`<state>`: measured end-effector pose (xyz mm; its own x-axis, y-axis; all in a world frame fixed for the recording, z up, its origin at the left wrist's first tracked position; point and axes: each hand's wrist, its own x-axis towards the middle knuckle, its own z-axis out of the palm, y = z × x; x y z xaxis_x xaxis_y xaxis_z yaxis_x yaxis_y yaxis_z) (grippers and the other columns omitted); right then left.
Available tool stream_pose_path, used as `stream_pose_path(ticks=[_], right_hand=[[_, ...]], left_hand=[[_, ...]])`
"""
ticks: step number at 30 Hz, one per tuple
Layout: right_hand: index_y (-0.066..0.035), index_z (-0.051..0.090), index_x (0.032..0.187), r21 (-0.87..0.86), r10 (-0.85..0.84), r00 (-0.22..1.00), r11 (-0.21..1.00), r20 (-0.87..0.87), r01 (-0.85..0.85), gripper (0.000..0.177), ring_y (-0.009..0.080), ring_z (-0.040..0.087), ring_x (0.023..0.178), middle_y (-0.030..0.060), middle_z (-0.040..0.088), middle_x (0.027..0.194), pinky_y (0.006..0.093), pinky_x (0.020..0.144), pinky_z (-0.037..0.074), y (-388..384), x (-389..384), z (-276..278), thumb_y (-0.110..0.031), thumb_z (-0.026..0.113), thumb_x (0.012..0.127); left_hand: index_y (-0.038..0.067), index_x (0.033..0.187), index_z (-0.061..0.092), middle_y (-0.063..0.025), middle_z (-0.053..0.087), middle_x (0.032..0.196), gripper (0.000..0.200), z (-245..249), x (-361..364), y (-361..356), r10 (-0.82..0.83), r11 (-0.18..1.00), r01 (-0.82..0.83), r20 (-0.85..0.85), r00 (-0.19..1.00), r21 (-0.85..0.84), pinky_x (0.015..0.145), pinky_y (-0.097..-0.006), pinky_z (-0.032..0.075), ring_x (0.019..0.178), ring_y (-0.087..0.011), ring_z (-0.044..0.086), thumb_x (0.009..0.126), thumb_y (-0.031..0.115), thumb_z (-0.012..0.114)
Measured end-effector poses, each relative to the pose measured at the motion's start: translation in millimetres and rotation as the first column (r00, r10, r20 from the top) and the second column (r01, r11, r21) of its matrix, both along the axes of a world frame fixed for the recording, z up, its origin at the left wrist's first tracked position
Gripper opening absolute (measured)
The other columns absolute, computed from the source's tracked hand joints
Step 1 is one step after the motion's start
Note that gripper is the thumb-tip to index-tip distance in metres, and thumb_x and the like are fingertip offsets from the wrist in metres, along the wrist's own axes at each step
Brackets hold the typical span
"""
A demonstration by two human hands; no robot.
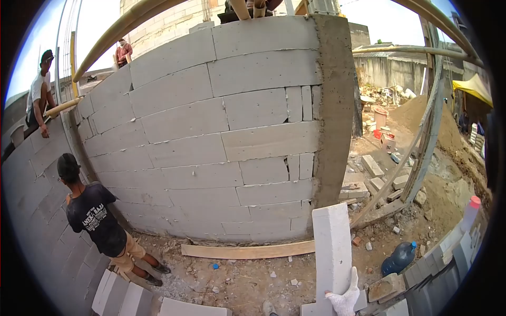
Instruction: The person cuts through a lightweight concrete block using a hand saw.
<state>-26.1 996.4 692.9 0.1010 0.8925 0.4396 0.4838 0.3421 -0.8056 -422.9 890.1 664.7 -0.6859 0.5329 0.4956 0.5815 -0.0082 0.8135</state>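
Observation:
A long light-grey block [332, 247] stands nearly upright at the lower right of centre, its top end in front of the wall's base. My right hand [345, 299], in a white glove, holds its lower part, with the thumb or a finger up along the right side. A bit of bare fingertip shows at the block's left edge. My left hand is not in view. Behind the block rises a wall of grey blocks [179, 116] with a mortar-coated column [334, 116] at its right end.
A person in a dark shirt [95, 210] stands at the left wall; others are higher up. A wooden plank [247, 250] lies along the wall's foot. Stacked blocks [121, 295] are lower left. A blue bottle [399, 258], rubble and leaning poles are at the right.

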Motion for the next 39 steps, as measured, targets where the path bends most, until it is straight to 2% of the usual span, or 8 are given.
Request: stream_pose_path(ticks=[5,7,14,19,22,28,35,39], right_hand=[[0.004,0.037,0.155,0.173,-0.094,0.976,0.977,-0.195,0.128,0.119,0.0343,0.058,0.131,0.0237,0.058,0.142,0.0434,0.112,0.045,113.7,-53.3,44.5,-0.032,0.089,0.055],[0.003,0.036,0.157,0.134,0.012,0.898,0.99,-0.44,0.052,0.118,0.0322,0.053,0.135,0.0216,0.053,0.148,0.043,0.115,0.041,166.2,-54.2,41.2,-0.027,0.088,0.056],[0.001,0.038,0.157,0.355,0.102,0.82,0.926,-0.563,0.128,0.114,0.0332,0.054,0.134,0.0203,0.05,0.151,0.0463,0.112,0.043,276.7,-108.8,140.1,-0.038,0.088,0.062],[-0.003,0.039,0.158,0.523,0.084,0.853,0.819,-0.515,0.234,0.11,0.0327,0.054,0.133,0.0187,0.048,0.153,0.0477,0.112,0.044,340.4,-136.3,191.7,-0.039,0.086,0.064],[-0.003,0.039,0.158,0.524,0.06,0.851,0.81,-0.522,0.264,0.11,0.0333,0.052,0.135,0.0188,0.048,0.152,0.0483,0.113,0.042,381.6,-141.0,213.7,-0.035,0.085,0.063],[-0.002,0.04,0.157,0.637,0.142,0.877,0.741,-0.458,0.213,0.109,0.0343,0.049,0.139,0.0187,0.048,0.153,0.0492,0.114,0.041,465.8,-138.5,260.4,-0.031,0.083,0.062],[-0.002,0.04,0.157,0.675,0.123,0.889,0.698,-0.442,0.239,0.108,0.0339,0.049,0.139,0.0188,0.05,0.152,0.0476,0.115,0.041,523.8,-153.9,288.7,-0.027,0.083,0.061],[-0.001,0.04,0.157,0.665,0.275,0.831,0.733,-0.484,0.144,0.108,0.0338,0.053,0.134,0.02,0.05,0.151,0.0459,0.112,0.045,518.7,-166.9,298.5,-0.024,0.084,0.061]], left_hand=[[-0.001,0.145,0.051,-0.0197,0.067,0.126,0.083,150.1,-127.4,67.0,0.299,0.927,-0.196,-0.31,0.903,0.321,0.093,-0.0433,0.056,0.109,-0.0332,0.067,0.068,0.012,0.079],[-0.001,0.145,0.051,-0.0197,0.067,0.126,0.084,207.6,-164.1,80.7,0.413,0.868,-0.228,-0.388,0.824,0.44,0.094,-0.0433,0.056,0.109,-0.0332,0.067,0.068,0.013,0.08],[0.0,0.145,0.051,-0.0196,0.066,0.127,0.085,347.9,-246.5,119.9,0.69,0.676,-0.28,-0.452,0.565,0.682,0.094,-0.0434,0.055,0.11,-0.0333,0.067,0.067,0.013,0.081],[0.0,0.146,0.051,-0.0195,0.066,0.127,0.085,376.8,-281.6,143.3,0.782,0.599,-0.323,-0.45,0.431,0.733,0.095,-0.0435,0.055,0.111,-0.0334,0.067,0.067,0.014,0.082],[0.0,0.146,0.051,-0.0195,0.066,0.127,0.086,385.5,-288.5,160.8,0.812,0.568,-0.344,-0.441,0.382,0.748,0.095,-0.0435,0.055,0.112,-0.0334,0.066,0.067,0.014,0.082],[0.001,0.146,0.051,-0.0194,0.066,0.128,0.087,398.8,-280.5,188.8,0.854,0.516,-0.378,-0.424,0.303,0.769,0.096,-0.0436,0.055,0.112,-0.0335,0.066,0.067,0.015,0.083],[0.001,0.146,0.051,-0.0193,0.066,0.128,0.088,409.3,-257.9,213.0,0.849,0.521,-0.391,-0.411,0.332,0.759,0.097,-0.0437,0.054,0.114,-0.0335,0.066,0.066,0.016,0.084],[0.002,0.147,0.051,-0.0193,0.066,0.128,0.088,401.4,-260.8,222.0,0.831,0.543,-0.391,-0.41,0.376,0.743,0.097,-0.0438,0.054,0.114,-0.0336,0.065,0.066,0.016,0.085]])
